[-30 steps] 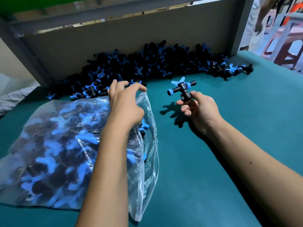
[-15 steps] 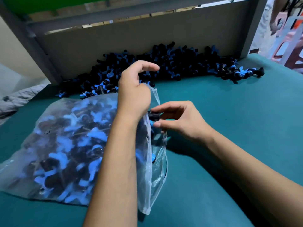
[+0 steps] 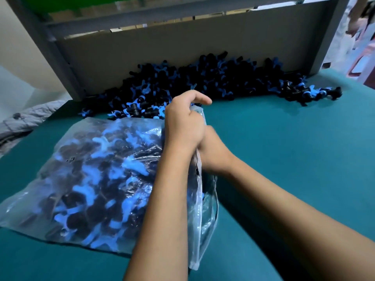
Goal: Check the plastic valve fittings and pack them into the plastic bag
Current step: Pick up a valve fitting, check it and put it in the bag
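Lying nearest on the teal table (image 3: 284, 149), the clear plastic bag (image 3: 85, 179) is packed thick with black-and-blue valve fittings (image 3: 105, 171) and sprawls to the left, its open mouth turned to the right. The left hand (image 3: 183, 126) sits at the upper corner of that mouth, fingers curled and pinching the bag's rim, lifting the film there; its forearm runs down across the bag's right side. Tucked just beneath and behind it, the right hand (image 3: 213, 151) reaches into the opening from the right. Its fingers are hidden by the left hand and the plastic, so whether they hold a fitting or lie loose cannot be told. The packed fittings lie to the left of both hands, inside the bag, right up to the mouth.

Farther back, a long heap of loose valve fittings (image 3: 203, 82) is banked against a grey board (image 3: 162, 53) standing at the table's far edge, with a few strays trailing off to the right. The closest ones lie just beyond the left hand's knuckles.
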The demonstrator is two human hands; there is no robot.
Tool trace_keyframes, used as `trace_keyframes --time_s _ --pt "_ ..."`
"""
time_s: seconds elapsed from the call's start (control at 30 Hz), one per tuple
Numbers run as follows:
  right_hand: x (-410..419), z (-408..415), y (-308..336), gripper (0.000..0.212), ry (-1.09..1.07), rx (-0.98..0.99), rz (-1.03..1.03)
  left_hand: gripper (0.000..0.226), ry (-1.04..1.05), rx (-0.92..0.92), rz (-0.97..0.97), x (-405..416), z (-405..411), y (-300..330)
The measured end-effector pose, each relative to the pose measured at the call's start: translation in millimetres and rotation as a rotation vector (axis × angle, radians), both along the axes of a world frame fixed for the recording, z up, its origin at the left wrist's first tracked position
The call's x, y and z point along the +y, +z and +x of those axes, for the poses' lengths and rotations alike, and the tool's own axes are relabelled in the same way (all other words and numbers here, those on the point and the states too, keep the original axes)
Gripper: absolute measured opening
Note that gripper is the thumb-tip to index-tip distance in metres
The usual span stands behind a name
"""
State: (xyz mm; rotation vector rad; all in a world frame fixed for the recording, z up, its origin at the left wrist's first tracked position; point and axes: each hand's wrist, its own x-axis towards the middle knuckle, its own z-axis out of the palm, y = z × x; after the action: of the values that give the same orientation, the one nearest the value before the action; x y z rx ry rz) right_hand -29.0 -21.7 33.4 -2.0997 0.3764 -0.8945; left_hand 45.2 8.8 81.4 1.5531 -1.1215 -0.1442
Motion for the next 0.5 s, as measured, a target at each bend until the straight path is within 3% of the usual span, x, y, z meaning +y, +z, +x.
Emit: trace_keyframes --time_s 0.1,0.17,0.23,0.3,0.4,0.5 --pt "-22 -6 -2 0.024 -0.305 -0.220 0.038 0.047 0.116 0.033 0.119 0 10 -13" --pt "-41 -3 -2 0.028 -0.481 -0.255 0.097 0.044 0.200 -0.019 0.263 3 17 -23" --pt "-63 7 -3 0.025 -0.588 -0.100 0.090 0.041 0.206 -0.054 0.344 5 17 -29" --pt "-91 20 -8 0.023 -0.612 0.149 -0.043 0.038 0.166 -0.097 0.375 4 14 -31" --pt "-129 41 -17 0.043 -0.526 0.563 -0.304 0.035 0.144 -0.130 0.396 3 15 -32" --pt "-159 57 -21 0.054 -0.468 0.790 -0.401 0.032 0.146 -0.115 0.392 1 18 -35"
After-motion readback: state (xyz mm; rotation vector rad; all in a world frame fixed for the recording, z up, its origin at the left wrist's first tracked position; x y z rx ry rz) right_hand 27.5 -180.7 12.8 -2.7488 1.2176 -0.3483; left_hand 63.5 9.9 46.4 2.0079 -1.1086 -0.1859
